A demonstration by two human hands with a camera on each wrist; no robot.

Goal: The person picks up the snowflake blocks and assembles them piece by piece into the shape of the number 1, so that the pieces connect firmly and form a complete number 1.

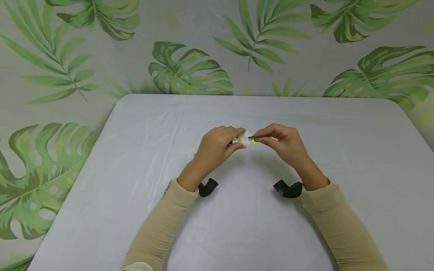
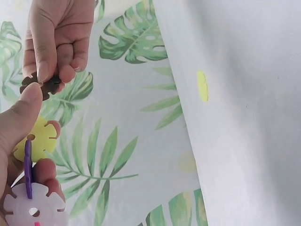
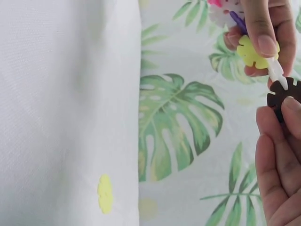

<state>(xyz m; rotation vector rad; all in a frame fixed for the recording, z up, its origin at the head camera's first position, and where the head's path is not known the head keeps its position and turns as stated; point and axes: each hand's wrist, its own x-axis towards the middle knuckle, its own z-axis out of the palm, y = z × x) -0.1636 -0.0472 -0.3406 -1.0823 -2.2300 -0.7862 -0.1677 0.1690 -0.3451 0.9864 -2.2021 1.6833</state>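
Observation:
My left hand [image 1: 217, 145] grips a chain of notched plastic discs. In the left wrist view it has a yellow disc [image 2: 41, 140], a purple disc [image 2: 28, 172] seen edge-on and a white disc [image 2: 19, 207] with a bit of pink. Between thumb and fingers, my right hand [image 1: 283, 141] pinches a dark brown disc [image 3: 276, 98]. The edge of another white disc [image 3: 276, 71], at the left fingertips, meets the brown disc's rim; how deeply they interlock I cannot tell. Both hands are close together above the table.
A loose yellow disc [image 3: 105, 194] lies on the white-covered table [image 1: 237, 226]. Something small and white [image 1: 191, 152] shows left of my left hand, too blurred to identify. Black wrist-worn devices [image 1: 287, 189] jut inward from both sleeves. Behind the table hangs a leaf-patterned cloth [image 1: 190, 71].

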